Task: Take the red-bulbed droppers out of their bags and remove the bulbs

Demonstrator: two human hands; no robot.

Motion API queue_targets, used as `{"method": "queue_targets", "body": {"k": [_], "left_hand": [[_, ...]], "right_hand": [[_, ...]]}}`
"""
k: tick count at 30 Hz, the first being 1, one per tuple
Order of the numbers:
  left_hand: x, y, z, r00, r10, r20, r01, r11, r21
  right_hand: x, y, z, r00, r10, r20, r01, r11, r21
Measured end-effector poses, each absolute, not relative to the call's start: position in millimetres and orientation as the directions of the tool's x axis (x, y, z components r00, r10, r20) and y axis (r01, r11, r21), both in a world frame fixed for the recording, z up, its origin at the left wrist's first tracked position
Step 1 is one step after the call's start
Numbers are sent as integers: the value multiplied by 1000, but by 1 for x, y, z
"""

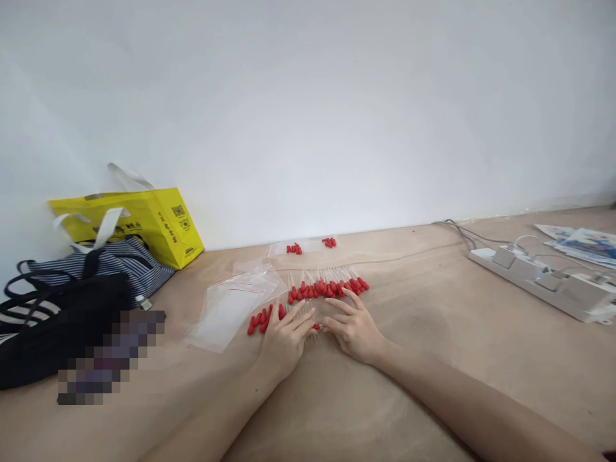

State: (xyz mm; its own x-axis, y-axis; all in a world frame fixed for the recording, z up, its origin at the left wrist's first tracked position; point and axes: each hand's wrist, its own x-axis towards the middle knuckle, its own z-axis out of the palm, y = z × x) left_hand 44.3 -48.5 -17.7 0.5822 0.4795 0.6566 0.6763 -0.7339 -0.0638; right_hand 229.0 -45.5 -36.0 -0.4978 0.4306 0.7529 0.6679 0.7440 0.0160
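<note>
A small dropper with a red rubber bulb [316, 326] lies crosswise between my two hands. My left hand [285, 337] has its fingertips at the bulb end, its other fingers spread over clear tubes [306, 307]. My right hand [355, 330] pinches the clear end of that dropper, its remaining fingers raised and apart. Just beyond the hands stretches a row of droppers [321, 287], clear stems pointing to the wall. More red bulbs [260, 319] lie left of my left hand, which partly hides them.
Clear zip bags [226, 317] lie at left; another bag [315, 246] holding red-bulbed droppers is near the wall. A yellow bag [178, 234], striped bag [122, 266] and black bag [91, 321] crowd the left. A white power strip [539, 282] with cables and printed papers [590, 244] occupy the right.
</note>
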Motion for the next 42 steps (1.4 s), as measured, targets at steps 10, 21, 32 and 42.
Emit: {"method": "queue_targets", "body": {"k": [10, 21, 32, 42], "left_hand": [[41, -49, -18, 574, 482, 662, 685, -725, -66], [40, -53, -16, 604, 424, 675, 659, -742, -123], [19, -43, -14, 416, 524, 743, 731, -679, 70], [-7, -28, 3, 34, 838, 545, 764, -373, 526]], "right_hand": [[230, -46, -38, -513, 417, 750, 647, 762, 18], [230, -48, -39, -507, 387, 770, 625, 780, 20], [240, -49, -38, -373, 682, 629, 785, 593, -177], [212, -39, -45, -328, 776, 539, 755, 558, -345]]}}
